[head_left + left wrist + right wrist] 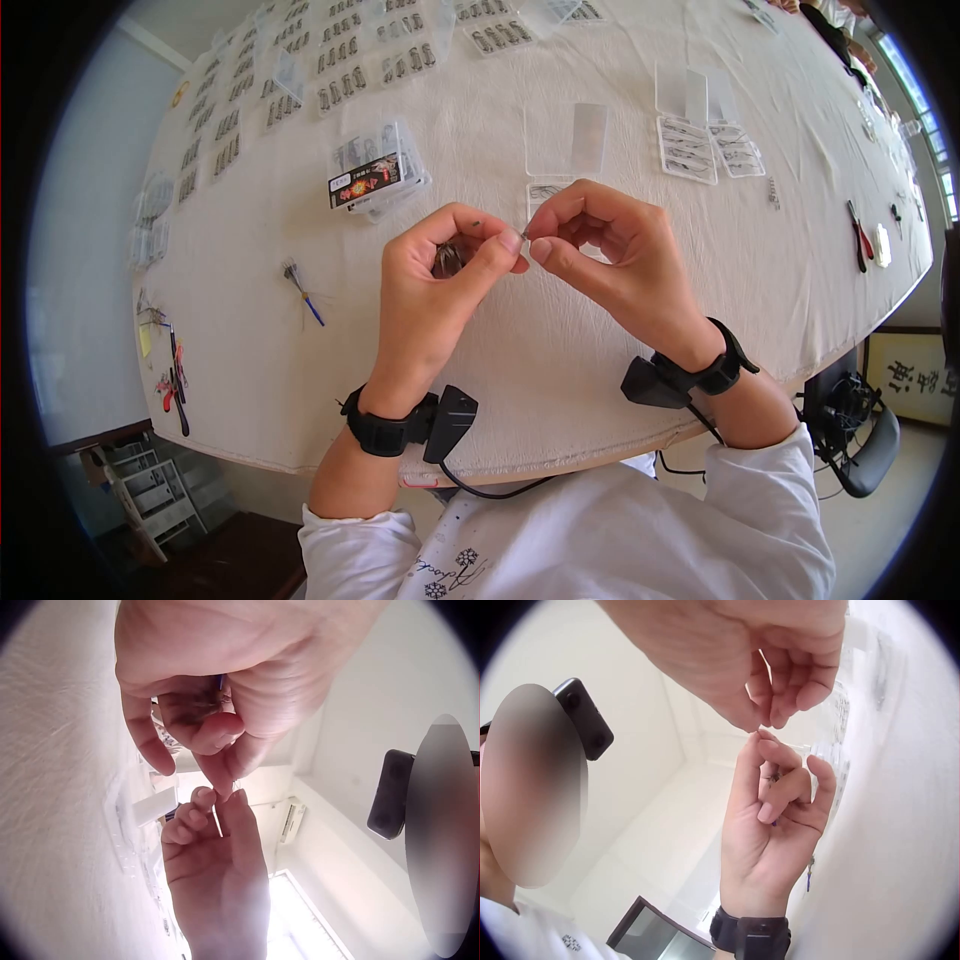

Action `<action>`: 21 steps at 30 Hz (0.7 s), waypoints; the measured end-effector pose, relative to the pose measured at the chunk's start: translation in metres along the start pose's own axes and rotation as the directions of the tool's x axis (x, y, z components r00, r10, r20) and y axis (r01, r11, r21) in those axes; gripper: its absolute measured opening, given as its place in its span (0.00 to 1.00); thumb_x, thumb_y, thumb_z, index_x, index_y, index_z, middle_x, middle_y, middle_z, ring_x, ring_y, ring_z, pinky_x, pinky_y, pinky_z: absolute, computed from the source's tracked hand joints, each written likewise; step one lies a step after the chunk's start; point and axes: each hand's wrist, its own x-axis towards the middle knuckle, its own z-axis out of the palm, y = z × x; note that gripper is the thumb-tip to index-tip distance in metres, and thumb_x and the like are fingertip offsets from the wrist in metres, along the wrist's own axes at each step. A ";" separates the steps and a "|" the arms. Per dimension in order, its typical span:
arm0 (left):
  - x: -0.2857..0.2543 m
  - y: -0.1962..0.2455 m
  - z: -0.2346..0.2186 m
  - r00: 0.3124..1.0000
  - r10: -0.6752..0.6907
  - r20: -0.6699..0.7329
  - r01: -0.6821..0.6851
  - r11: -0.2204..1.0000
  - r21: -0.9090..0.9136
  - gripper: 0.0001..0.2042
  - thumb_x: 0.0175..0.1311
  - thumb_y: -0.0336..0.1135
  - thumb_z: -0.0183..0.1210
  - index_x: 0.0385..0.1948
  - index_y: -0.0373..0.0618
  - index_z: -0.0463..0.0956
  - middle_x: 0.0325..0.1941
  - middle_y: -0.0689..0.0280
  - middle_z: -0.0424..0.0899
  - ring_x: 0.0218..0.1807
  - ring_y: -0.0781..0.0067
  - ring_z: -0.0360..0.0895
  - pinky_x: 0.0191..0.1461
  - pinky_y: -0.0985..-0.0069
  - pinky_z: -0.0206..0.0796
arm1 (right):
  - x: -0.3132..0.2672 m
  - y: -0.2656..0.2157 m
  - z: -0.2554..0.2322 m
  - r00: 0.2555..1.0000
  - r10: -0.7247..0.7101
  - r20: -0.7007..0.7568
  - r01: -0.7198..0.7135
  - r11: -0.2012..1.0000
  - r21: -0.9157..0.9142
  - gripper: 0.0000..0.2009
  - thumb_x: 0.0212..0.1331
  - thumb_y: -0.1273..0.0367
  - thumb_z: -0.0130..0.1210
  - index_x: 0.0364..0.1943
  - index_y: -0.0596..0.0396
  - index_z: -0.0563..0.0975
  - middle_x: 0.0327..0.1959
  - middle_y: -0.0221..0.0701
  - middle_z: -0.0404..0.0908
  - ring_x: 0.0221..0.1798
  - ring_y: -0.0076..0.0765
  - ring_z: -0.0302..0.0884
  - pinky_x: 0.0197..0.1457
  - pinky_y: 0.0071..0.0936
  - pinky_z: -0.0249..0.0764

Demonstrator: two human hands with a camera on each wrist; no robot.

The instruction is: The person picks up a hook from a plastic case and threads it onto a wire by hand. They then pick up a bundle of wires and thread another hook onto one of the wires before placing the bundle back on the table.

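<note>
My left hand [430,270] and right hand [625,235] meet fingertip to fingertip above the table. Between thumb and forefinger, each pinches a tiny thin metal piece [525,236], mostly hidden by the fingertips; its exact kind I cannot tell. In the left wrist view a fine wire-like end [237,784] shows at the pinch. Curled fingers of the left hand also keep a dark bundle of thin metal pieces [447,262] against the palm, with a bit of blue [222,682] showing. Below the right hand stands an open clear box [545,190] holding thin metal pieces, partly covered by the fingers.
A similar wire bundle with a blue stem [303,292] lies at left. Stacked clear boxes with a black label [365,182] stand behind it. Pliers [860,236] lie at right, more tools [175,380] at left. Open boxes [686,150] and several filled trays [342,88] lie farther back.
</note>
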 end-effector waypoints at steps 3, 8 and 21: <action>0.000 0.001 0.001 1.000 0.007 0.022 -0.008 0.999 0.051 0.08 0.65 0.38 0.62 0.32 0.44 0.79 0.25 0.70 0.83 0.20 0.94 0.61 0.23 0.90 0.48 | -0.001 0.000 0.001 1.000 -0.001 -0.022 0.000 1.000 -0.020 0.03 0.58 0.74 0.61 0.32 0.61 0.80 0.28 0.28 0.82 0.31 0.20 0.76 0.38 0.20 0.73; 0.000 -0.002 0.001 0.998 0.043 0.037 -0.046 0.995 0.092 0.08 0.65 0.38 0.62 0.32 0.44 0.79 0.26 0.71 0.83 0.23 0.94 0.67 0.24 0.92 0.52 | -0.001 0.003 0.000 0.999 -0.013 -0.033 0.011 0.999 -0.040 0.03 0.57 0.75 0.61 0.32 0.61 0.79 0.28 0.29 0.82 0.30 0.20 0.75 0.37 0.20 0.73; 0.000 0.000 0.000 1.000 0.006 0.020 -0.007 0.999 0.040 0.09 0.65 0.40 0.63 0.33 0.44 0.79 0.26 0.70 0.84 0.22 0.94 0.63 0.24 0.90 0.51 | -0.001 0.003 0.001 0.999 0.002 -0.047 -0.002 1.000 -0.007 0.03 0.59 0.76 0.60 0.35 0.62 0.81 0.33 0.29 0.84 0.34 0.19 0.77 0.41 0.19 0.75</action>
